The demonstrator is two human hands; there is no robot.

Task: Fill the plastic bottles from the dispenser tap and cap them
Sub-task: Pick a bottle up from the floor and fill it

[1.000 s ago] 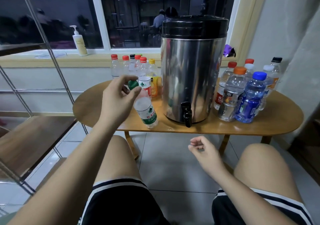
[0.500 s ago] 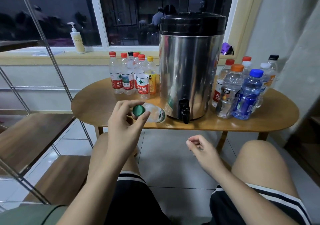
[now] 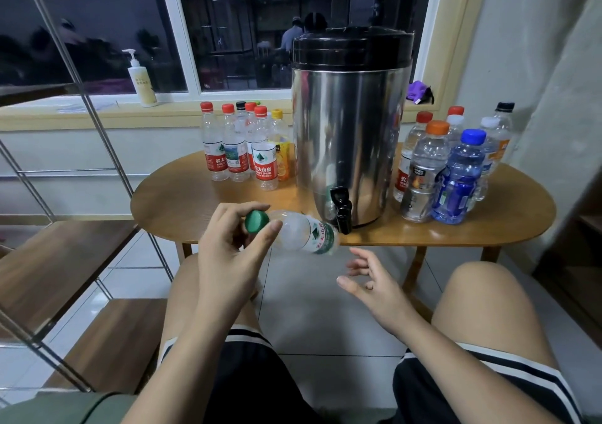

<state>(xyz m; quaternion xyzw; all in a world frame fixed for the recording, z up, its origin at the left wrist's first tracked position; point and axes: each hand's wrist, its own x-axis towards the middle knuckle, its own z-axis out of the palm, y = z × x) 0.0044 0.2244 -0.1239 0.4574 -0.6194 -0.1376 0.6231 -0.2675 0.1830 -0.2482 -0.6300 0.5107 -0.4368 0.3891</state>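
While the left hand (image 3: 234, 244) had been reaching a second earlier to a small clear plastic bottle with a green label (image 3: 306, 233) near the back-left cluster, it now held that bottle off the near edge of the oval wooden table (image 3: 488, 228). The bottle was tipped almost level, with its green screw cap (image 3: 257, 221) pointing back at the person. Thumb and fingertips pinched the bottle at the cap and neck. The right hand (image 3: 371, 280), loosely curled before, had risen with its fingers spread and held nothing, near the bottle's base but apart from it. The bottle looked empty and was still capped, so the cap probably had to come off next, with the right hand likely to take the body.

The bottle's base lay just beside the black tap (image 3: 340, 208) of the tall steel dispenser with a black lid (image 3: 348, 123), and nothing stood between them. Red-capped bottles (image 3: 241, 150) stood to the dispenser's left, and a mixed group with orange and blue caps (image 3: 449, 169) stood to its right, both well clear of the tap. A white pump bottle (image 3: 141, 79) sat on the window sill.
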